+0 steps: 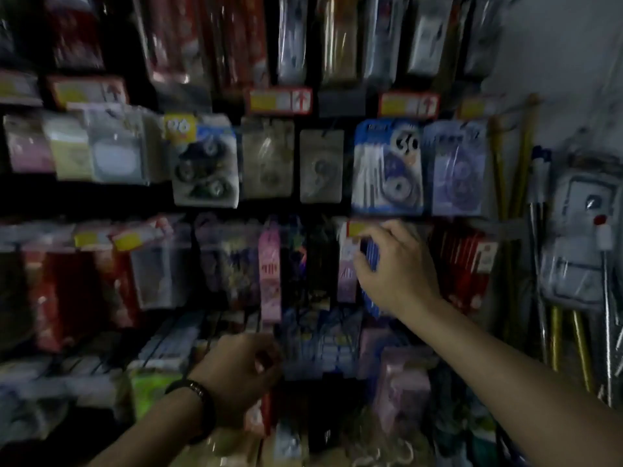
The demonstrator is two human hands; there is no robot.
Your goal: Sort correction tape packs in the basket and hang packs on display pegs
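The peg wall (84, 203) in front of me is dim and blurred. On its middle row hang pastel packs (67, 150) at the left, a three-reel pack (205, 170), two grey packs (268, 160), then a blue-and-white pack (387, 166) just beside a purple pack (456, 170). Red-edged price tags (279, 101) sit above that row. The row below holds red packs (64, 291) at both ends, with a pink pack (269, 267) and a blue pack (369, 257) between them.
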